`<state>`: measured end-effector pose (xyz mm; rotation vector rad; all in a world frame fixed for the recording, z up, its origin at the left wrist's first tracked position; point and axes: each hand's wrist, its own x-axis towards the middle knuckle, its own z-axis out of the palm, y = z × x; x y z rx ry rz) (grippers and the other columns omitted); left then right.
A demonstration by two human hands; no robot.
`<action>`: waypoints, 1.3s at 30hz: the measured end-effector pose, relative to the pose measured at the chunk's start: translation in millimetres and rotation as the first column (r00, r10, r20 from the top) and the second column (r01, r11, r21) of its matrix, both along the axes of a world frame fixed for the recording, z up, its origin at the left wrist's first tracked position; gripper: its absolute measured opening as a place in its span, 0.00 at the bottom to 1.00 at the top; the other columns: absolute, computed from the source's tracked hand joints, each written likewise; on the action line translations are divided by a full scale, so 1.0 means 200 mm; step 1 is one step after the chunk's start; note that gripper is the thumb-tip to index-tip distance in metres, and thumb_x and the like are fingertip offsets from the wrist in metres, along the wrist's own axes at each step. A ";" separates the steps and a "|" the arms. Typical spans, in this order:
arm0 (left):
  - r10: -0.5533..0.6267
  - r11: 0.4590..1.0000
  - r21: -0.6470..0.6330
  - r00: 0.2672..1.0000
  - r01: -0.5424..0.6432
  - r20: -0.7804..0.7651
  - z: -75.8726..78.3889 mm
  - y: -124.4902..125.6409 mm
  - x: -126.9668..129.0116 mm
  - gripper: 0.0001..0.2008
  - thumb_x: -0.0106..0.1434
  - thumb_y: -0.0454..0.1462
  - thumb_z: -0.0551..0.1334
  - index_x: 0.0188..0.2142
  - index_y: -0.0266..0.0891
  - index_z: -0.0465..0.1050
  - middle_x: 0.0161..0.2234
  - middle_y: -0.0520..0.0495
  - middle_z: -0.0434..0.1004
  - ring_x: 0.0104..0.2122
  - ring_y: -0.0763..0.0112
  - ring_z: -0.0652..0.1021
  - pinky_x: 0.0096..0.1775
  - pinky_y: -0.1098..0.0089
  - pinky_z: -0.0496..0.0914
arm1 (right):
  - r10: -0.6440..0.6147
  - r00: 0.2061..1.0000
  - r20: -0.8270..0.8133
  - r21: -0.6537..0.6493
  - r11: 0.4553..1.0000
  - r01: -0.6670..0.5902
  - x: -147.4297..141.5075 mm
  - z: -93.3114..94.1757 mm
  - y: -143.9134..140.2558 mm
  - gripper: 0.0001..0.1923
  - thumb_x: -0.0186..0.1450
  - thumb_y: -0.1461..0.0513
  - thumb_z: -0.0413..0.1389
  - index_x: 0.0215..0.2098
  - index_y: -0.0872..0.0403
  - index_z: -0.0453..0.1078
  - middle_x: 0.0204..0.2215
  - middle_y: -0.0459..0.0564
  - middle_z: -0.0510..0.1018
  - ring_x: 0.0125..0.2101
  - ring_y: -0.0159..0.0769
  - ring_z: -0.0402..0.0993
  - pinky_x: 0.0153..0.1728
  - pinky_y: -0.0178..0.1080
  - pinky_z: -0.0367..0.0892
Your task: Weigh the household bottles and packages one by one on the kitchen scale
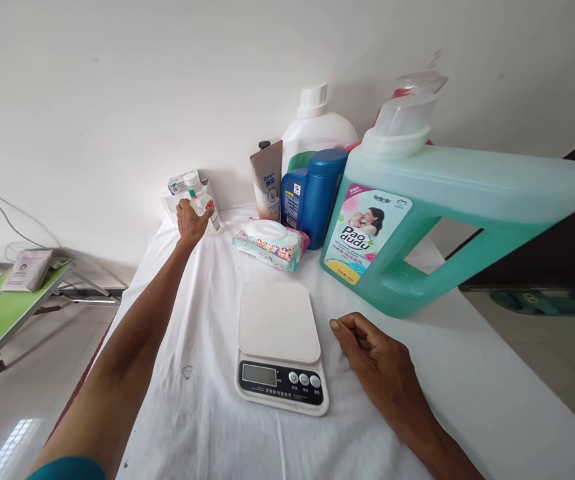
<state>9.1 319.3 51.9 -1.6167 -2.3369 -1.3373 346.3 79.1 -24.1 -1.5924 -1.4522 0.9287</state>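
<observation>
Your right hand (pixel 374 360) is nearest the lens: resting knuckles-up on the white cloth (pixel 197 413), fingers curled loosely under, holding nothing, just beside the right edge of the kitchen scale (pixel 280 347). Scale platform bare; display dark.

Your left hand (pixel 192 223) is stretched far across the table, wrapped around a small clear bottle (pixel 204 200) with a white cap and a red-green label. Bottle sits at the far left of the table, near the wall; fingers are closed on its lower body. Whether it is lifted or standing on the cloth cannot be told from here. Just behind it, a small carton (pixel 181 181), touching or nearly so.

Outward from there: wet-wipes pack (pixel 270 245) lying flat behind the scale. Behind that, a grey tube (pixel 267 177) standing cap-up, a blue jug (pixel 314 197), a white jug (pixel 314 130) against the wall. Large teal detergent jug (pixel 417 220) stands at right, handle toward you, close to the right hand but apart.

Off-table left: green folding table (pixel 2 313) with a pale pouch (pixel 28 269) on it.
</observation>
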 end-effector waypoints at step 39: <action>-0.670 0.731 -0.015 0.721 0.683 0.180 0.11 -1.13 0.59 0.31 0.53 0.48 0.77 0.52 0.44 0.70 0.46 0.43 0.81 0.45 0.54 0.81 0.45 0.59 0.74 | 0.032 0.999 -0.037 0.142 0.989 -0.026 -0.01 0.03 -0.01 0.23 0.69 0.43 0.52 0.28 0.50 0.63 0.21 0.42 0.68 0.23 0.32 0.61 0.28 0.37 0.59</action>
